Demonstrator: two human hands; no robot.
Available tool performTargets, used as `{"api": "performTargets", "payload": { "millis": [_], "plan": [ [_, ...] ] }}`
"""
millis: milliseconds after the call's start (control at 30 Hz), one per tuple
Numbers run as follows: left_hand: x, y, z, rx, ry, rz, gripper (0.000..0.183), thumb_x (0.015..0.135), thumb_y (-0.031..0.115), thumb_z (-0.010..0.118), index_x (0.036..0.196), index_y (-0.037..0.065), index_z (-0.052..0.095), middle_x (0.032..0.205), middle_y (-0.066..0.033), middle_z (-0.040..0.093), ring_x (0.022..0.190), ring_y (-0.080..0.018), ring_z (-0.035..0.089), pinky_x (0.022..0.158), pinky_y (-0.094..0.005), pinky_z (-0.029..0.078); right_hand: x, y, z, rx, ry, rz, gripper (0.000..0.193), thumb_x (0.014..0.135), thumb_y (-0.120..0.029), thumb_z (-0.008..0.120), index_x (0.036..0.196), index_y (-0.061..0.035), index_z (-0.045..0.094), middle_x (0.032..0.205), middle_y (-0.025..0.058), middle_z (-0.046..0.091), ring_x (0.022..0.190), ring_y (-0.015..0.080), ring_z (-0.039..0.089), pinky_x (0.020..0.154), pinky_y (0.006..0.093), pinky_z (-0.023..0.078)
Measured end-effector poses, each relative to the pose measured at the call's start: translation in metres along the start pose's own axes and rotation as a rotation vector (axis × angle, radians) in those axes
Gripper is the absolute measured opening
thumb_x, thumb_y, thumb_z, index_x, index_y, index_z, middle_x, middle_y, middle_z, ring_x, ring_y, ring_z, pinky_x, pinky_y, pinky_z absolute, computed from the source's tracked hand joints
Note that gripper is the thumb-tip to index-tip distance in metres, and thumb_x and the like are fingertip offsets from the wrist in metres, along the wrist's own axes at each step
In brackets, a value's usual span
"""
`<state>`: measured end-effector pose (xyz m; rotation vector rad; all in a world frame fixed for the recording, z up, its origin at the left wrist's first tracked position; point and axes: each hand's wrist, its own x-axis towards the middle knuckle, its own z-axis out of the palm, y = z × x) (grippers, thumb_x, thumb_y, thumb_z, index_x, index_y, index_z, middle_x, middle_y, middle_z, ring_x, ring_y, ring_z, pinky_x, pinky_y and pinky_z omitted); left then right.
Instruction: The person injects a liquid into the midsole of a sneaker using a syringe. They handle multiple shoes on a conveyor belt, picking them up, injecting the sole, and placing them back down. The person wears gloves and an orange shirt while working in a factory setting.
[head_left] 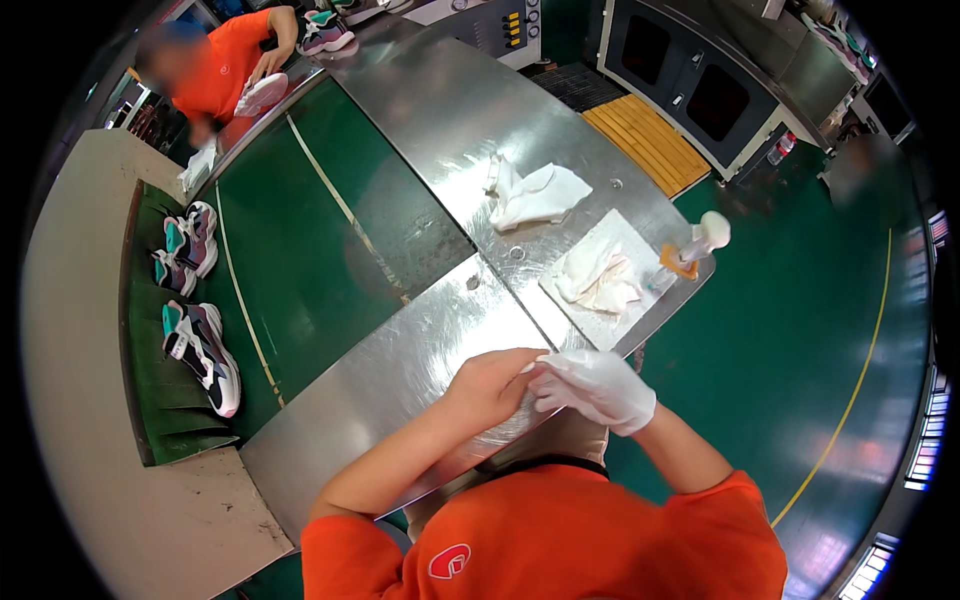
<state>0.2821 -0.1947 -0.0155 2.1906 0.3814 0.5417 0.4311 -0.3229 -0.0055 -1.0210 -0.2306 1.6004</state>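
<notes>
Over the near edge of the metal table (470,335), my two hands meet at the fingertips. My bare left hand (493,387) is closed, its fingers pinching at the fingertips of a thin white glove. My right hand (600,390) wears that glove; its fingers are bent toward the left hand, and what lies between them is hidden. Just beyond my hands, a crumpled white cloth (600,280) rests on a white sheet (612,228). Farther off lies a second crumpled white cloth (540,195). At the table's right corner, a clear container with a white rounded top (712,232) stands by an orange square piece (679,262).
Several multicoloured sneakers (205,350) sit on a green-lined ledge (150,400) at left, beside a green surface (310,230) set between metal strips. A co-worker in orange (220,65) handles a shoe (262,95) at the far left. Behind stand dark-doored cabinets (680,75) and a yellow slatted platform (650,140).
</notes>
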Motion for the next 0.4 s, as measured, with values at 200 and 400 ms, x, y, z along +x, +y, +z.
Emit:
{"api": "performTargets", "payload": {
  "millis": [200, 400],
  "plan": [
    [0.014, -0.022, -0.005, 0.212, 0.048, -0.312, 0.015, 0.090, 0.011, 0.055, 0.102, 0.008, 0.064, 0.083, -0.0176, 0.064, 0.075, -0.0378, 0.062, 0.069, -0.0449, 0.051, -0.095, -0.068, -0.010, -0.654, -0.190, -0.177, 0.050, 0.094, -0.007, 0.056, 0.142, 0.0009, 0.042, 0.138, 0.0152, 0.052, 0.125, 0.0217, 0.053, 0.105, 0.0308, 0.039],
    [0.045, 0.094, -0.089, 0.470, 0.063, -0.263, 0.072, 0.082, 0.018, 0.073, 0.145, 0.008, 0.040, 0.146, -0.0169, 0.043, 0.128, -0.0329, 0.047, 0.106, -0.0380, 0.039, -0.191, -0.197, 0.002, -0.813, 0.275, -1.025, 0.077, 0.071, -0.038, 0.077, 0.132, 0.0020, 0.052, 0.113, 0.0178, 0.063, 0.098, 0.0283, 0.066, 0.085, 0.0336, 0.053]
  ]
}}
